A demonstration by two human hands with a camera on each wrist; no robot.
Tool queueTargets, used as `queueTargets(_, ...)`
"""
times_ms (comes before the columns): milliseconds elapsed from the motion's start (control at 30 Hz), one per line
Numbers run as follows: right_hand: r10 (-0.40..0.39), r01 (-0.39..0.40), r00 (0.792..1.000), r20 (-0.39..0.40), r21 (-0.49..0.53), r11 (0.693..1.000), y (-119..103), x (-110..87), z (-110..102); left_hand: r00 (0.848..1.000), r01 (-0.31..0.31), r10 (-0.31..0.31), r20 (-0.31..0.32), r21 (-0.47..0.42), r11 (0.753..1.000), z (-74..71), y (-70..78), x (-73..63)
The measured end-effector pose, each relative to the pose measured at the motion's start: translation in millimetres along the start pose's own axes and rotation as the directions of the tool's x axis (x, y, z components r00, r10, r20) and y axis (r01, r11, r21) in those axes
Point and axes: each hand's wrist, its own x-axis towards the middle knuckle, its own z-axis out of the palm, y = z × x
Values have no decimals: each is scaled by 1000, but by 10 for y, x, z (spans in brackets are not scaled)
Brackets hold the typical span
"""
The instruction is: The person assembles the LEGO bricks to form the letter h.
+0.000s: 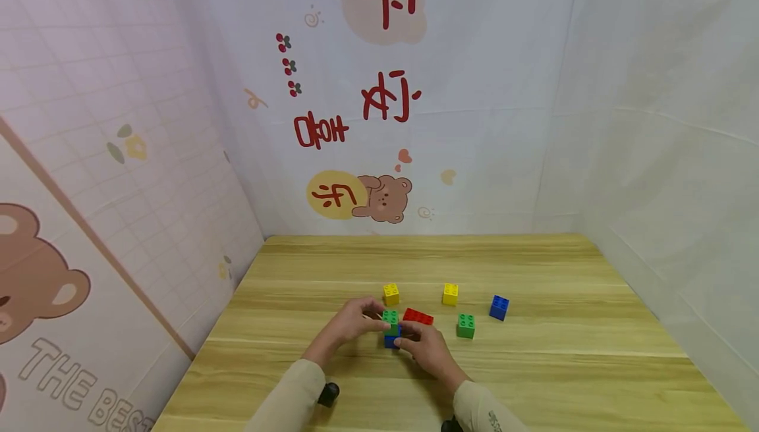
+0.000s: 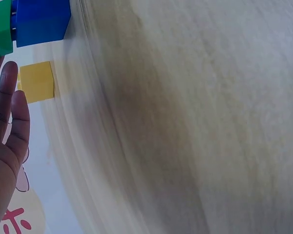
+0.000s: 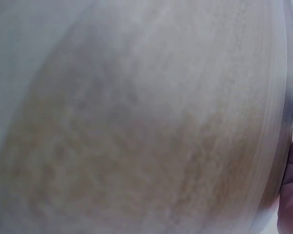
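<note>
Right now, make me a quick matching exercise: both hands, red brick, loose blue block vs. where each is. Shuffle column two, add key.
Column one
1. left hand
2. right hand
3. red brick
4. loose blue block

Column two
A. farthest right of all the blocks in the head view
B. holding the upper green block
C. on the table, just beyond the right hand
D. gripping the lower blue block

Pairs: 1-B, 2-D, 3-C, 4-A

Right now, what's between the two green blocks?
The red brick and part of the right hand are between them; the head view shows it.
</note>
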Motion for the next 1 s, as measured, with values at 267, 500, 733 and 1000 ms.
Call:
queueTargets(267, -17, 17, 1000, -3, -14, 1000, 30, 10, 2, 1000, 1, -1, 19, 22, 1000, 18, 44, 4)
queueTargets(500, -17, 17, 1000, -9, -19, 1000, -13, 23, -1, 1000, -27, 27, 14, 62, 998, 11, 62, 10)
queueTargets(733, -4, 4, 1000, -4, -25, 1000, -29, 17, 7, 994, -112, 112, 5, 117, 987, 33, 34, -34)
queueTargets(1000, 5, -5, 1000, -5, -26, 1000, -23, 13, 20, 990, -141, 141, 6, 130, 981, 48, 21, -58)
